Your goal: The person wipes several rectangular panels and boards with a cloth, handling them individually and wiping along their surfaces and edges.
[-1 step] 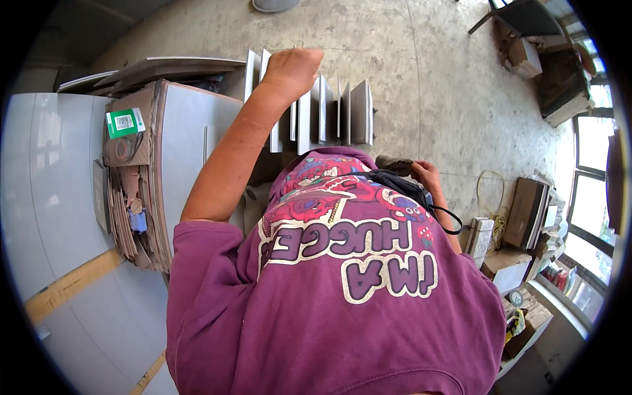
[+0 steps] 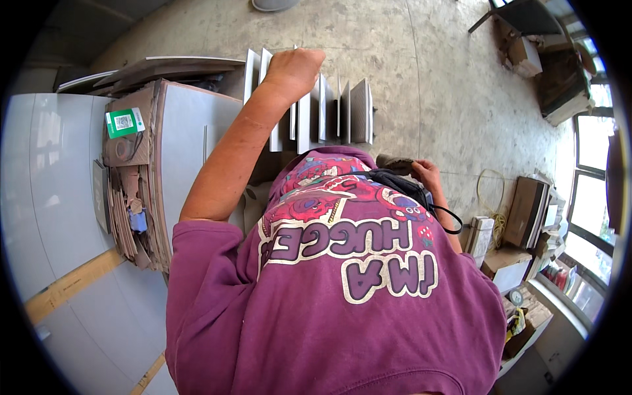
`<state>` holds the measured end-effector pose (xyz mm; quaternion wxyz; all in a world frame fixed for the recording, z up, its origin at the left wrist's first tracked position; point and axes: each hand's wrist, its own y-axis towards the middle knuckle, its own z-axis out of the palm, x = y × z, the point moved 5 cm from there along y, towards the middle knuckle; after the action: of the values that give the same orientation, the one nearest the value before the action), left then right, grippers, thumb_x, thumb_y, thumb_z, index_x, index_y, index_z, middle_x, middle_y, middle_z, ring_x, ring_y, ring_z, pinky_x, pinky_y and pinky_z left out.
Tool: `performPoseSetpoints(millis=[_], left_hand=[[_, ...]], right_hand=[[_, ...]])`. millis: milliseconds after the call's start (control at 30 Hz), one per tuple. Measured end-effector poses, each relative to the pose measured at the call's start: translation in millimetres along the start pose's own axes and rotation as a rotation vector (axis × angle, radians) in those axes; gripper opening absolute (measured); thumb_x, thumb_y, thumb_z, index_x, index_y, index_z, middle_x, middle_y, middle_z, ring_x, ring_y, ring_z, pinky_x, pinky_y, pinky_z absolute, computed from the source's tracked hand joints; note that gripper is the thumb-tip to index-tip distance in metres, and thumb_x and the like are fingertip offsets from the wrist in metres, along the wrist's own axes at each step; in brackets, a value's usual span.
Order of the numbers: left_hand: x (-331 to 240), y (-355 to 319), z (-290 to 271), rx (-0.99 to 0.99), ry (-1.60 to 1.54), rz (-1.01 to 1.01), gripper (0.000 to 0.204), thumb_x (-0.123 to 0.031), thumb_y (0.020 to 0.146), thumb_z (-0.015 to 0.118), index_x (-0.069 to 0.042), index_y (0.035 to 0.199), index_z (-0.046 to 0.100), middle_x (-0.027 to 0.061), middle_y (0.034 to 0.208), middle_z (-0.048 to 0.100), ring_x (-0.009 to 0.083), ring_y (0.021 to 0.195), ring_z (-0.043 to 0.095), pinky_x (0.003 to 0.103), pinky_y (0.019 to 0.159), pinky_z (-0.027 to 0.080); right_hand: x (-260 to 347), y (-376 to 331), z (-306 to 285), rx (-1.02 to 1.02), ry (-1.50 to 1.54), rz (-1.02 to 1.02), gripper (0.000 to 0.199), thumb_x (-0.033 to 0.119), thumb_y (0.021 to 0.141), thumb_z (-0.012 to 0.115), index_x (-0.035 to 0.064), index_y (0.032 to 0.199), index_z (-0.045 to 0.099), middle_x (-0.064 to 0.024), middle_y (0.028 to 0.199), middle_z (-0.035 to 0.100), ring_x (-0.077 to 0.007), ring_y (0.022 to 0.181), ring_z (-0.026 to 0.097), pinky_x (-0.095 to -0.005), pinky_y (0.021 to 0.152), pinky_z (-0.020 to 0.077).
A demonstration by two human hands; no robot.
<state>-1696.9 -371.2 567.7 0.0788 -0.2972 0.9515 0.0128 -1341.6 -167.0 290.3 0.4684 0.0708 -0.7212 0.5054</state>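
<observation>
My left arm reaches forward over a row of thin white and grey panels (image 2: pixel 304 125) standing on edge, with gaps between them. The left hand (image 2: pixel 296 70) is closed, knuckles up, over the row's upper part. Its fingertips are hidden, and a panel corner peeks out just beyond it. My right hand (image 2: pixel 428 174) is low at my right side, its fingers bent against a grey-brown, cloth-like piece (image 2: pixel 395 163) and seeming to grip it. A black pouch (image 2: pixel 403 185) with a strap lies at my waist beside that hand; the strap loops past the forearm.
At left stands a stack of large boards and cardboard (image 2: pixel 158 178), with a green-and-white card (image 2: pixel 125 123) on it. Glossy panels (image 2: pixel 59 164) line the far left. Boxes (image 2: pixel 526 210) and a yellow hose (image 2: pixel 498 224) lie at right, a dark chair (image 2: pixel 526 18) at the far right.
</observation>
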Motion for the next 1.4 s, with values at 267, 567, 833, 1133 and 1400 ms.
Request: performPoseSetpoints(millis=[267, 567, 833, 1133, 1400], left_hand=[[-11, 3, 30, 0.261, 0.185, 0.074, 0.012, 0.000, 0.071, 0.050, -0.007, 0.078, 0.056, 0.0141, 0.079, 0.061, 0.0315, 0.079, 0.060, 0.041, 0.066, 0.047], [-45, 4, 47, 0.241, 0.193, 0.272, 0.015, -0.014, 0.073, 0.057, -0.005, 0.084, 0.055, 0.0123, 0.080, 0.062, 0.0291, 0.078, 0.061, 0.040, 0.064, 0.047], [-114, -4, 46, 0.329, 0.073, 0.482, 0.037, -0.030, 0.073, 0.062, -0.003, 0.094, 0.048, 0.0121, 0.080, 0.062, 0.0280, 0.080, 0.061, 0.039, 0.064, 0.045], [-122, -2, 46, 0.347, -0.058, 0.459, 0.024, -0.033, 0.076, 0.056, -0.011, 0.084, 0.060, 0.0110, 0.078, 0.062, 0.0301, 0.078, 0.060, 0.040, 0.065, 0.046], [-108, 0, 69, 0.472, -0.015, 0.393, 0.020, -0.026, 0.075, 0.053, -0.013, 0.084, 0.064, 0.0105, 0.084, 0.063, 0.0276, 0.088, 0.059, 0.039, 0.072, 0.044]], right_hand=[[-8, -3, -2, -0.024, -0.015, -0.014, 0.020, 0.014, 0.080, 0.061, -0.0017, 0.092, 0.060, -0.0045, 0.071, 0.060, -0.0099, 0.057, 0.055, -0.0205, 0.050, 0.0443], [125, -44, 30, 0.147, -0.154, -0.255, 0.019, 0.015, 0.082, 0.059, -0.0011, 0.092, 0.060, -0.0028, 0.080, 0.061, -0.0091, 0.072, 0.057, -0.0222, 0.066, 0.0464], [230, -93, 94, 0.310, -0.454, -0.517, 0.015, 0.010, 0.081, 0.059, -0.0011, 0.091, 0.060, 0.0002, 0.076, 0.059, -0.0058, 0.069, 0.053, -0.0204, 0.063, 0.0431], [253, -109, 127, 0.298, -0.366, -0.597, 0.013, 0.005, 0.080, 0.060, -0.0002, 0.092, 0.061, -0.0019, 0.081, 0.062, -0.0061, 0.076, 0.056, -0.0208, 0.068, 0.0455], [260, -121, 143, 0.146, -0.454, -0.855, 0.012, 0.004, 0.077, 0.062, 0.0017, 0.089, 0.062, -0.0051, 0.079, 0.059, -0.0095, 0.068, 0.058, -0.0215, 0.060, 0.0460]])
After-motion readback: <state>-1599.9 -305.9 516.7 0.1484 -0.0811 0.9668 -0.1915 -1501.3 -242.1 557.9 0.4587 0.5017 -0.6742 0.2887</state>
